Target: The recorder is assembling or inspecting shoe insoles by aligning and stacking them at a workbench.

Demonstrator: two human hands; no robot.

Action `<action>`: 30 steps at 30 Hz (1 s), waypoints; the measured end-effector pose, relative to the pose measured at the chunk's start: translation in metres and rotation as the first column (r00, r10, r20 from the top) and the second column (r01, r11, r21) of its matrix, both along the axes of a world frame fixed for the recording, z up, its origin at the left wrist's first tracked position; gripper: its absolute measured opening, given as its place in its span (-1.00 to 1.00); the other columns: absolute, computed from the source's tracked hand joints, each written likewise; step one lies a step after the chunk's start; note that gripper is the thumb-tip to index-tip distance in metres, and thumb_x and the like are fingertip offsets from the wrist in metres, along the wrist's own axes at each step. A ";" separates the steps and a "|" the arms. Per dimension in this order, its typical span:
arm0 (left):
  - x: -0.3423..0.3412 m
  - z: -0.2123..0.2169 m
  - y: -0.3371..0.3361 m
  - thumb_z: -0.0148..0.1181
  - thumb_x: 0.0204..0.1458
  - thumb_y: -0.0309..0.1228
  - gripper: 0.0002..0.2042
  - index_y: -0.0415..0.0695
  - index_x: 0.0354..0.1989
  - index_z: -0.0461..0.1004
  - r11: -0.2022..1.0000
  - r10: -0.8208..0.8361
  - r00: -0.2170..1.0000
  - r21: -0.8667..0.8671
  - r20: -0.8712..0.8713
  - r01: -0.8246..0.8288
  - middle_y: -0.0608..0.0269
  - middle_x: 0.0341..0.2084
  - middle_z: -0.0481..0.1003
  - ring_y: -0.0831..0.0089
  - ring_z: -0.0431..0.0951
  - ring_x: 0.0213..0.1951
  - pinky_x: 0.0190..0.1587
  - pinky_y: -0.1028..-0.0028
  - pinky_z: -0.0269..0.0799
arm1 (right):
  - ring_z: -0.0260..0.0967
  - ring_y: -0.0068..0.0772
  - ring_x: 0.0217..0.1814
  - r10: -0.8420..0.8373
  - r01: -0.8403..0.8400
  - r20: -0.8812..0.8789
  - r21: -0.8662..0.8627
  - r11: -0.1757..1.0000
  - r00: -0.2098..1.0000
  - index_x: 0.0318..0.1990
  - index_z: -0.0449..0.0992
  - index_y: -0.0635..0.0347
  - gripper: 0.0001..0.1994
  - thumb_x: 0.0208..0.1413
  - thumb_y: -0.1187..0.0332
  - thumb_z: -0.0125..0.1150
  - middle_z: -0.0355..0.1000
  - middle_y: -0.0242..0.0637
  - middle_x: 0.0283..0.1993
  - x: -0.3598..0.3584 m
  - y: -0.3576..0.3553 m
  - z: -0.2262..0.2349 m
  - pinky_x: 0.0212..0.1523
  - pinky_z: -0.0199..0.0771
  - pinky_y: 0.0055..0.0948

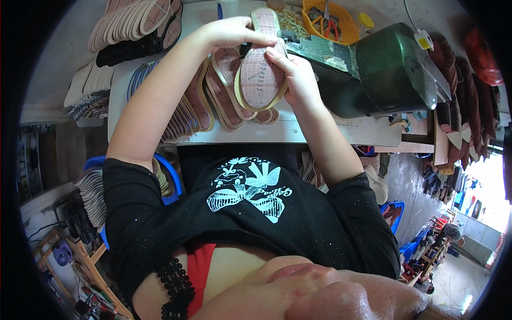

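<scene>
— Insole, pink with a checked face and a pale yellow rim: both hands have it, held up on a slant just above the bench, its toe pointing away from the person.

— Which hand is where?

— The left hand comes over the top and pinches the far end near the toe, fingers curled on the edge. The right hand cups the near, heel end from the side, thumb on the checked face and fingers behind. Neither hand is free; both are closed on that one piece.

— How would it handle?

— Light and thin, I'd judge, and bendy rather than rigid; it looks slightly bowed between the two grips. The fabric face should give decent friction. Best taken by the rim at toe and heel, as now, since a single grip mid-length would probably let it flop.

— What lies about the hands?

— Just under them, a fanned row of similar insoles on the white bench. Close to the right of the right hand, a dark green machine. Beyond the left hand, an orange basket with scissors and small tools. Far out to the left, stacked soles, pale and dark.
</scene>
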State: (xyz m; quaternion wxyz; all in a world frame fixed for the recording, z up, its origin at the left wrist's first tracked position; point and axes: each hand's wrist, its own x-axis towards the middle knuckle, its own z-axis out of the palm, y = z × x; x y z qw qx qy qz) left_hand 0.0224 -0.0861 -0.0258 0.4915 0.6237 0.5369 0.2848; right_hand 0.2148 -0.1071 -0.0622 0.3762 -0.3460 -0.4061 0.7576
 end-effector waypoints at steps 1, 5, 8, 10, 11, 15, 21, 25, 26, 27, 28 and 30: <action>0.002 -0.012 0.000 0.39 -0.17 -0.09 -0.46 -0.31 -0.17 0.45 0.997 0.064 0.987 -0.061 0.148 -0.055 0.20 -0.36 0.50 0.48 0.49 -0.30 -0.18 0.50 0.38 | 0.43 -0.57 -0.36 -0.027 0.027 -0.011 0.015 1.000 1.000 -0.31 0.52 0.35 -0.76 0.06 0.30 0.28 0.51 -0.28 -0.35 -0.003 0.000 -0.001 -0.28 0.43 -0.56; 0.008 -0.007 -0.002 0.39 -0.17 -0.14 -0.50 -0.33 -0.19 0.49 0.985 0.145 0.969 -0.120 0.200 -0.123 0.16 -0.35 0.53 0.47 0.51 -0.32 -0.17 0.49 0.40 | 0.43 -0.57 -0.28 -0.057 0.059 -0.144 0.008 0.998 0.988 -0.20 0.50 0.34 -0.73 0.06 0.30 0.27 0.51 -0.29 -0.26 -0.001 -0.019 -0.005 -0.21 0.44 -0.54; 0.006 -0.008 0.004 0.40 -0.20 -0.12 -0.47 -0.36 -0.21 0.48 0.972 0.208 0.968 -0.141 0.137 -0.189 0.14 -0.37 0.53 0.47 0.51 -0.36 -0.16 0.48 0.40 | 0.47 -0.51 -0.27 0.088 -0.089 0.018 0.013 0.996 0.996 -0.18 0.49 0.36 -0.73 0.07 0.33 0.26 0.51 -0.24 -0.23 0.003 -0.045 -0.008 -0.24 0.47 -0.51; -0.001 -0.007 0.006 0.40 -0.19 -0.09 -0.43 -0.39 -0.22 0.43 0.970 0.218 0.972 -0.131 0.087 -0.205 0.15 -0.40 0.51 0.53 0.49 -0.40 -0.18 0.51 0.39 | 0.52 -0.44 -0.40 0.221 -0.217 0.041 -0.080 0.973 0.974 -0.18 0.50 0.34 -0.72 0.06 0.29 0.25 0.53 -0.16 -0.35 0.004 -0.045 -0.015 -0.30 0.53 -0.47; -0.003 -0.002 0.008 0.40 -0.22 -0.04 -0.35 -0.44 -0.17 0.41 0.976 0.178 0.983 -0.130 0.035 -0.172 0.05 -0.31 0.50 0.45 0.51 -0.31 -0.10 0.47 0.38 | 0.52 -0.43 -0.46 0.156 -0.153 0.027 -0.080 0.985 0.987 -0.21 0.52 0.33 -0.74 0.07 0.29 0.24 0.54 -0.16 -0.40 0.002 -0.046 -0.015 -0.34 0.53 -0.49; -0.005 0.006 0.026 0.39 -0.28 0.06 -0.13 -0.48 0.05 0.31 0.952 0.305 0.742 0.209 -0.597 -0.223 -0.26 0.00 0.36 0.20 0.40 0.07 0.13 0.36 0.28 | 0.51 -0.45 -0.48 0.068 -0.071 -0.036 -0.081 0.994 0.997 -0.22 0.52 0.32 -0.75 0.08 0.29 0.22 0.54 -0.17 -0.41 -0.004 -0.044 -0.009 -0.37 0.51 -0.52; -0.026 0.000 0.049 0.35 -0.15 -0.22 -0.33 -0.12 0.19 0.27 0.940 -0.296 0.935 0.114 -0.195 0.322 0.12 0.09 0.35 0.38 0.29 0.17 0.22 0.44 0.15 | 0.49 -0.48 -0.49 -0.026 0.023 -0.073 -0.046 0.999 0.997 -0.21 0.49 0.34 -0.76 0.09 0.31 0.19 0.52 -0.21 -0.39 -0.008 -0.022 -0.008 -0.44 0.50 -0.61; -0.027 0.009 0.059 0.37 -0.16 -0.20 -0.47 -0.11 0.00 0.35 0.930 -0.367 0.919 -0.051 -0.144 0.364 0.33 -0.17 0.44 0.57 0.39 -0.09 0.01 0.53 0.31 | 0.48 -0.51 -0.50 -0.048 0.046 -0.048 -0.024 0.999 0.998 -0.20 0.48 0.31 -0.74 0.10 0.26 0.17 0.53 -0.22 -0.39 -0.015 -0.013 -0.003 -0.44 0.46 -0.64; -0.028 0.012 0.062 0.37 -0.17 -0.18 -0.49 -0.11 -0.07 0.35 0.936 -0.352 0.904 -0.066 -0.244 0.347 0.37 -0.24 0.43 0.59 0.38 -0.14 -0.06 0.53 0.31 | 0.50 -0.50 -0.47 -0.068 0.068 -0.041 0.000 0.998 0.997 -0.20 0.48 0.31 -0.71 0.13 0.21 0.16 0.53 -0.22 -0.36 -0.017 -0.015 -0.003 -0.38 0.48 -0.62; -0.031 0.014 0.064 0.38 -0.17 -0.16 -0.52 -0.12 -0.13 0.35 0.942 -0.334 0.879 -0.078 -0.340 0.327 0.41 -0.30 0.42 0.61 0.37 -0.20 -0.12 0.53 0.32 | 0.50 -0.50 -0.47 -0.068 0.069 -0.043 0.002 0.998 0.997 -0.20 0.48 0.31 -0.71 0.13 0.21 0.16 0.53 -0.22 -0.36 -0.019 -0.017 -0.002 -0.38 0.48 -0.62; -0.037 0.004 0.066 0.38 -0.18 -0.07 -0.53 -0.10 -0.25 0.34 0.947 -0.310 0.901 -0.010 -0.302 0.322 0.42 -0.45 0.38 0.62 0.35 -0.40 -0.38 0.58 0.30 | 0.51 -0.49 -0.44 -0.115 0.116 -0.076 0.009 0.993 0.990 -0.18 0.48 0.31 -0.69 0.15 0.19 0.15 0.53 -0.21 -0.34 -0.021 -0.019 0.000 -0.34 0.49 -0.60; -0.034 0.017 0.057 0.37 -0.18 -0.03 -0.53 -0.09 -0.26 0.34 0.961 -0.274 0.890 -0.064 -0.364 0.270 0.39 -0.50 0.37 0.61 0.34 -0.48 -0.51 0.59 0.25 | 0.54 -0.46 -0.34 -0.147 0.152 -0.126 0.038 0.988 0.981 -0.14 0.48 0.32 -0.63 0.18 0.13 0.12 0.54 -0.20 -0.29 -0.021 -0.018 0.001 -0.29 0.52 -0.56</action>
